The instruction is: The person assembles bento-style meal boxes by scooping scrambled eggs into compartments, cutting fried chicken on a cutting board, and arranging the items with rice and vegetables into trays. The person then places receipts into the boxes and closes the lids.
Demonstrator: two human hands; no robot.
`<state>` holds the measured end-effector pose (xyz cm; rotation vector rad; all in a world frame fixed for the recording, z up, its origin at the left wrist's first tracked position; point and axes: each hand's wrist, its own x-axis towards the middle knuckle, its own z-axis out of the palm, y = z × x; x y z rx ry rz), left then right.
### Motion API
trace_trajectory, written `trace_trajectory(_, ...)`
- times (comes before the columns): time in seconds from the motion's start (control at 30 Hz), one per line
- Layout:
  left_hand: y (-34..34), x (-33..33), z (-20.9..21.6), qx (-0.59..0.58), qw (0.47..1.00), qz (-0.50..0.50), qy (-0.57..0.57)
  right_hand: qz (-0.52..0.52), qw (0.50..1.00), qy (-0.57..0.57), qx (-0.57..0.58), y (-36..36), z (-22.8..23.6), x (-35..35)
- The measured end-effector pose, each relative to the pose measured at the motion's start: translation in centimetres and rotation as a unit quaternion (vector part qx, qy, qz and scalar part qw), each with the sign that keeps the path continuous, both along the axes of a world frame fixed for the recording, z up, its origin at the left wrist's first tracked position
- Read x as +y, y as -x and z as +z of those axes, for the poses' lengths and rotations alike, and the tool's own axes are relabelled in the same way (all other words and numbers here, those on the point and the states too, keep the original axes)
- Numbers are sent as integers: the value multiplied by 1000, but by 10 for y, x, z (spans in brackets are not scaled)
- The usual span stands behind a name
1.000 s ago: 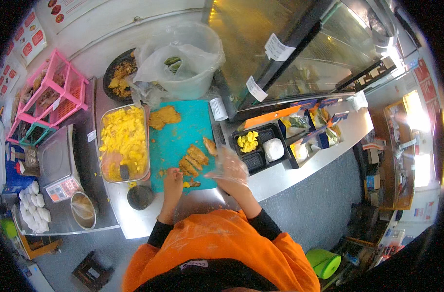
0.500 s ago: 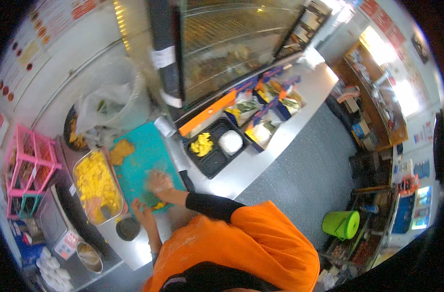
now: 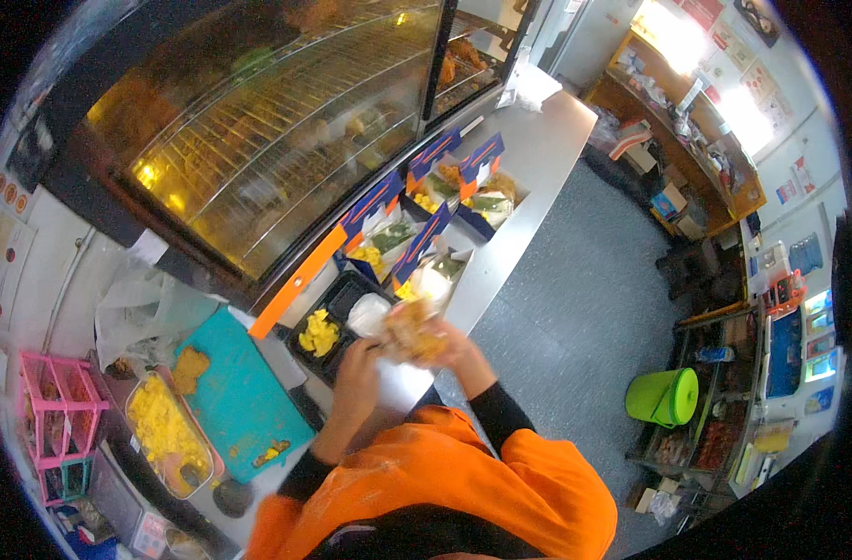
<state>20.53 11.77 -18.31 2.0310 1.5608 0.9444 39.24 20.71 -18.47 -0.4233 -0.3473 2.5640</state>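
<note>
1. Sandwich-like food item [image 3: 413, 329], golden-brown and blurred, is raised above the steel bench [image 3: 515, 210], just over the near edge of the black tray [image 3: 337, 308]. Its exact kind cannot be told.
2. Left hand [image 3: 359, 359] is cupped against the item's lower left side; right hand [image 3: 454, 343] wraps its right side. Both hands are pressed in toward each other around it, fingers curled. Judgement: two-sided grip keeps a loose, stacked item from falling apart.
3. A thin clear glove or film may cover the hands; too blurred to tell.
4. Black tray holds yellow chunks [image 3: 320, 331] and a white tub [image 3: 368, 315], just beside the hands. Judgement: fillings kept within short reach of the holding position.
5. Row of open containers with blue-and-orange card flaps [image 3: 432, 154] runs along the bench below the glass warming cabinet [image 3: 258, 121]; contents green, yellow and brown. Flaps stand upright, probably as labels facing the worker.
6. Teal cutting board [image 3: 235, 392] lies to the person's left, with a fried patty [image 3: 189, 366] at its far end and crumbs [image 3: 269, 455] at its near end; well apart from the hands.
7. Metal pan of yellow food [image 3: 165, 434] sits touching the board's left edge; pink rack [image 3: 57, 415] beyond it.
8. Green bucket [image 3: 664, 397] stands on the floor to the right, well clear of the bench.
</note>
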Motion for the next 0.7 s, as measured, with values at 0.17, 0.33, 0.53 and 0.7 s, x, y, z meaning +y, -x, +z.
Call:
trace_trajectory(0.17, -91, 153, -31, 191, 972, -54, -124, -177, 977, -102, -61, -112, 27, 95)
trace_trajectory(0.33, -122, 207, -60, 290, 954, -57, -50, -162, 974, -110, -116, -145, 9, 161)
trace_trajectory(0.53, -135, 217, -59, 315, 947, -32, 58, -22, 986, -119, -112, -127, -13, 227)
trace_trajectory(0.7, -138, 183, -58, 312, 949, -2, -46, 204, 930, -143, -270, -91, -26, 259)
